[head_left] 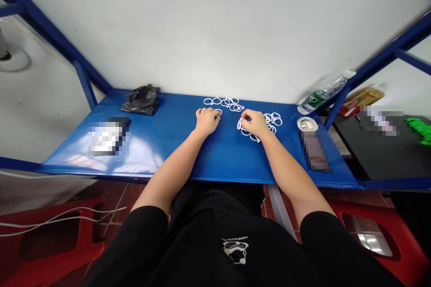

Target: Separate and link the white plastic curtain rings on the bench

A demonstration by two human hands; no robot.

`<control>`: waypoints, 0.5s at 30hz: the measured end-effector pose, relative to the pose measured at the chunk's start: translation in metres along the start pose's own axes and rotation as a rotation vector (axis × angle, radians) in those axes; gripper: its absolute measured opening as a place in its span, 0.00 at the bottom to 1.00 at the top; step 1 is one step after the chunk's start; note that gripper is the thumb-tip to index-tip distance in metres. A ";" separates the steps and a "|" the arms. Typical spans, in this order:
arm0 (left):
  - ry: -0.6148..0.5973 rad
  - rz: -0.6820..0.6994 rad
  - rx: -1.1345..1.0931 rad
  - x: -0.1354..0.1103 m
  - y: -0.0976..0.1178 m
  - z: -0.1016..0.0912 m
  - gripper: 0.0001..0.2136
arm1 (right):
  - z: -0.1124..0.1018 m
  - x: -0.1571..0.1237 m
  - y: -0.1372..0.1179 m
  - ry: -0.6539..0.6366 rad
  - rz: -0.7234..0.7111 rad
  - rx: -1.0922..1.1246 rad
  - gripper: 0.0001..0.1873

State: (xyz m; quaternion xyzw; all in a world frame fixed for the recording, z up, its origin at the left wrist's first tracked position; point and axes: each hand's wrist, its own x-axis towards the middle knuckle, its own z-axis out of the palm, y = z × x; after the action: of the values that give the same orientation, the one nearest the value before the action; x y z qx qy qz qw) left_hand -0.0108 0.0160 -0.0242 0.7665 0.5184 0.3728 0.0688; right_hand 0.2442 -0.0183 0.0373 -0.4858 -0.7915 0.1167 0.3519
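The person's black shirt (pixel 202 242) is leaning toward the blue metal table (pixel 229 161). At frame centre, the right hand (pixel 255 123) is pinching a white plastic ring (pixel 240 124) with nearly closed fingers; the curled left hand (pixel 207 121) is touching another ring (pixel 219 112), grip unclear; more rings (pixel 225 103) are lying just beyond.

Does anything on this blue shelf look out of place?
A clear plastic water bottle lies tilted against the blue metal frame at the back right corner, not standing upright.

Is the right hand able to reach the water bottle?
Probably yes: the plastic water bottle lies beyond low, flat white rings, so the right hand could pass over them.
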 end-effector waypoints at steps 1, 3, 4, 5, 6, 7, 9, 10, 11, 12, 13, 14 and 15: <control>-0.004 -0.007 0.004 0.000 0.001 -0.001 0.05 | -0.001 0.000 0.001 -0.010 -0.001 0.026 0.03; -0.015 -0.015 0.009 0.001 0.003 -0.002 0.05 | -0.004 0.001 0.003 -0.029 -0.002 0.064 0.04; -0.017 -0.013 0.009 0.001 0.005 -0.003 0.05 | -0.005 0.001 0.005 -0.033 0.002 0.072 0.04; -0.013 -0.009 0.007 0.002 0.007 -0.005 0.05 | -0.006 0.001 0.006 -0.031 0.006 0.073 0.04; -0.005 -0.005 0.002 0.002 0.009 -0.006 0.06 | -0.006 0.001 0.007 -0.026 0.006 0.075 0.05; 0.007 -0.002 -0.005 0.003 0.011 -0.008 0.06 | -0.007 0.001 0.008 -0.021 0.002 0.080 0.05; 0.029 -0.001 -0.027 0.004 0.016 -0.012 0.07 | -0.009 0.001 0.009 -0.007 -0.015 0.100 0.07; 0.038 0.002 -0.041 0.005 0.018 -0.013 0.07 | -0.010 0.001 0.008 0.002 -0.026 0.109 0.09; 0.044 0.009 -0.055 0.006 0.019 -0.015 0.07 | -0.011 0.001 0.007 0.014 -0.035 0.114 0.10; 0.050 0.019 -0.068 0.007 0.020 -0.016 0.07 | -0.011 0.001 0.006 0.023 -0.044 0.115 0.11; 0.052 0.031 -0.079 0.007 0.020 -0.017 0.07 | -0.011 0.000 0.004 0.030 -0.052 0.110 0.11; 0.051 0.044 -0.087 0.008 0.021 -0.018 0.07 | -0.011 0.000 0.001 0.031 -0.062 0.105 0.11; 0.044 0.057 -0.094 0.009 0.021 -0.018 0.07 | -0.010 -0.001 -0.001 0.027 -0.074 0.099 0.12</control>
State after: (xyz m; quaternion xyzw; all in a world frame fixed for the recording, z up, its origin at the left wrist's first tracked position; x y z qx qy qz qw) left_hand -0.0055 0.0088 0.0032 0.7684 0.4798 0.4154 0.0826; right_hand 0.2500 -0.0209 0.0445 -0.4399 -0.7972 0.1361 0.3904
